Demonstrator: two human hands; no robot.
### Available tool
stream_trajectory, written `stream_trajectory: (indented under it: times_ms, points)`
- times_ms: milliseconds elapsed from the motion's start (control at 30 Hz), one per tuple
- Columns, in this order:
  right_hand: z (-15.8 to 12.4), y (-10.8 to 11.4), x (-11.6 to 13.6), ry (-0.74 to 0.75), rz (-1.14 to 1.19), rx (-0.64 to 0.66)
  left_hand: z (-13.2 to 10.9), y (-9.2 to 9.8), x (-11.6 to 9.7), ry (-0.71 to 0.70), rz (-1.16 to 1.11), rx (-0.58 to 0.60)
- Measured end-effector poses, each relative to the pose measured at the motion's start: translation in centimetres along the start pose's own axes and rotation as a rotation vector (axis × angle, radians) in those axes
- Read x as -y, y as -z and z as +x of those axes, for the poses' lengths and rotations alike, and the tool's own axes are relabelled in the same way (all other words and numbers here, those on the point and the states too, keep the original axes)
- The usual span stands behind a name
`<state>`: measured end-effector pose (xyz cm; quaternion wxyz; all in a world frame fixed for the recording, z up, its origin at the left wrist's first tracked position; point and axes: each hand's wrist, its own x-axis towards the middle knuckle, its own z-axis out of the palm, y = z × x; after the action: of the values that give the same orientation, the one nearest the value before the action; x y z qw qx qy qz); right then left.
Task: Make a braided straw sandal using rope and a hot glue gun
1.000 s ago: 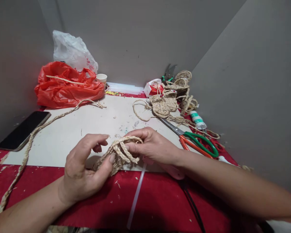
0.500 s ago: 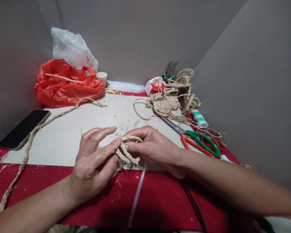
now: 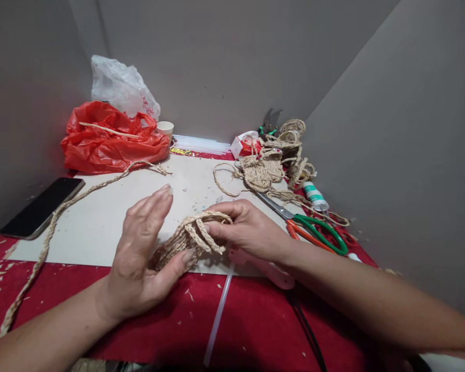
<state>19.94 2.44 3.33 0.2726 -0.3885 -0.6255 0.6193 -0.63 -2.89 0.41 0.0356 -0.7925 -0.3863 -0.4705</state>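
A curved piece of braided straw (image 3: 180,236), with rows of braid side by side and small loops at its right end, is held above the white board (image 3: 104,227). My right hand (image 3: 251,230) pinches that looped end between thumb and fingers. Held upright with its fingers raised, my left hand (image 3: 137,248) is open; its thumb rests against the piece's lower edge. Partly hidden below my right hand lies a pink glue gun (image 3: 277,273) with a clear glue stick (image 3: 220,316) sticking out towards me. A long straw braid (image 3: 53,227) runs down the left side.
A phone (image 3: 42,206) and a red plastic bag (image 3: 112,142) are at left, with a paper cup (image 3: 165,128) beside the bag. Glue sticks (image 3: 201,144) lie at the back. Woven straw pieces (image 3: 263,170), scissors (image 3: 306,227) and a white-green roll (image 3: 315,196) are at right.
My left fingers have lifted off the loops and swung up and left, uncovering more of the straw piece. My right hand keeps its grip. The camera view has shifted slightly.
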Motion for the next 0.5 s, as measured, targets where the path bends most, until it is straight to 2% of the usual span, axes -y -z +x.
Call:
stream_trajectory:
  times_ms: [200,500]
  points:
    - [-0.2,-0.1,-0.2,-0.02,0.019,-0.04,-0.1,-0.1,-0.3,-0.002,0.109,-0.085]
    - [-1.0,-1.5,0.6,-0.01,0.19,-0.088,-0.2,-0.6,-0.2,0.069,-0.073,-0.135]
